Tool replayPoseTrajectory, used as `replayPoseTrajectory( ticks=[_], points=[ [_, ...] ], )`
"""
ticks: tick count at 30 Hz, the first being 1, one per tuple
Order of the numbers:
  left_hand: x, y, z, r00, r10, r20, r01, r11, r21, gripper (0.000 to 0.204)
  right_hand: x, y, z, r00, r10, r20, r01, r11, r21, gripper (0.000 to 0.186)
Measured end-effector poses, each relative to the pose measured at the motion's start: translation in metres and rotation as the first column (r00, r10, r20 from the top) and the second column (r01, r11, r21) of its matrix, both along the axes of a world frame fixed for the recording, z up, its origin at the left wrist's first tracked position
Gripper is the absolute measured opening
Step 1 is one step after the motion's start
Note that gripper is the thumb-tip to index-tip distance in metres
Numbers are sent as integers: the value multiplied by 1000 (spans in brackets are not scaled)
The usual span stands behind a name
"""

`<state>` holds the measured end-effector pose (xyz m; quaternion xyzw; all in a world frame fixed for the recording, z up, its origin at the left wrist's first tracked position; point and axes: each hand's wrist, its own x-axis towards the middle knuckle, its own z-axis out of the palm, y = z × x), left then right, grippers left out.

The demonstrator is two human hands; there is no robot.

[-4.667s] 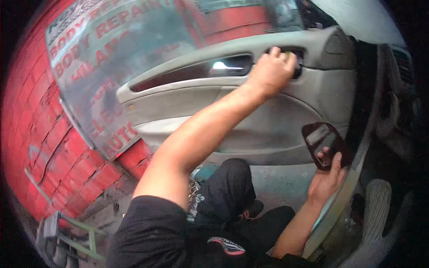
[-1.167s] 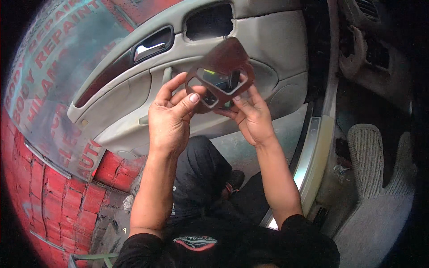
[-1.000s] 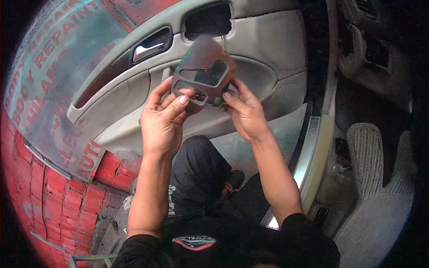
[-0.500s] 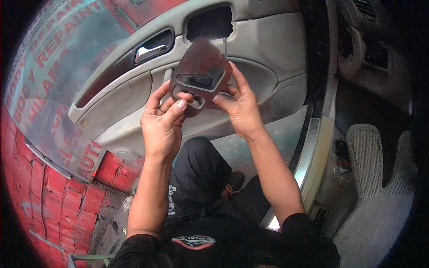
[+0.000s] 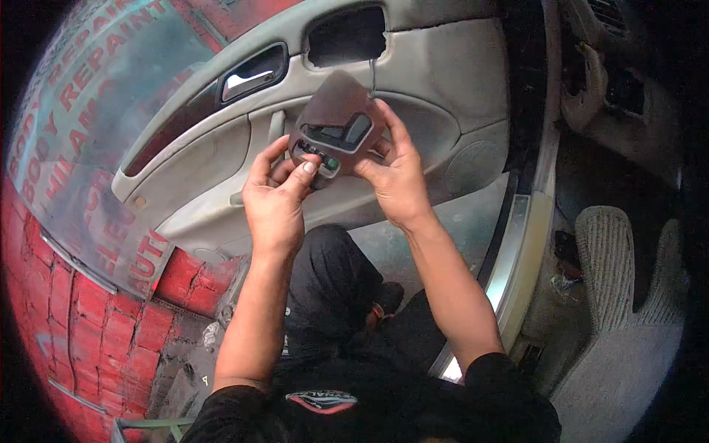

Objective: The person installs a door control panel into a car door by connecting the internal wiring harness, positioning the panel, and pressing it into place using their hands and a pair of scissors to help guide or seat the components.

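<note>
Between my two hands is a brown, wood-look door switch panel (image 5: 332, 100), tilted up in front of the car door panel (image 5: 214, 151). It has a dark, seat-shaped recess in its middle and a smaller opening below, where a bit of green shows. My left hand (image 5: 275, 203) grips its lower left edge, with the thumb tip at that smaller opening. Around the right edge curls my right hand (image 5: 402, 184), thumb in front and fingers partly hidden behind. Just beyond the switch panel, the door panel has a dark rectangular hole (image 5: 346, 37).
A door handle (image 5: 248, 83) sits in the door's far left part, beside the window glass (image 5: 103, 96) with red lettering. A red brick wall (image 5: 96, 317) is at the left. The door sill (image 5: 517, 273) and a grey ribbed seat (image 5: 613, 332) lie to the right.
The switch panel has tilted a little and shifted slightly down in my hands. Green now shows in its lower opening. My left hand has moved slightly right.
</note>
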<state>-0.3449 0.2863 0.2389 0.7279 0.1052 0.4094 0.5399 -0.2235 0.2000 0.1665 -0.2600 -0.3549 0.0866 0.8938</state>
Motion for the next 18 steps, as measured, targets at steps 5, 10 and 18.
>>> replayPoseTrajectory(
  ticks=[5,10,18],
  points=[
    [5,-2,1,994,110,-5,-109,989,104,42,2,2,0,1000,-12,5,11,1000,21,78],
    [10,-3,5,990,143,17,-144,980,135,38,4,2,4,957,263,-120,-236,951,198,57],
    [15,-1,-1,991,135,6,-135,990,40,52,15,21,1,986,53,-157,-43,997,66,45]
  ],
)
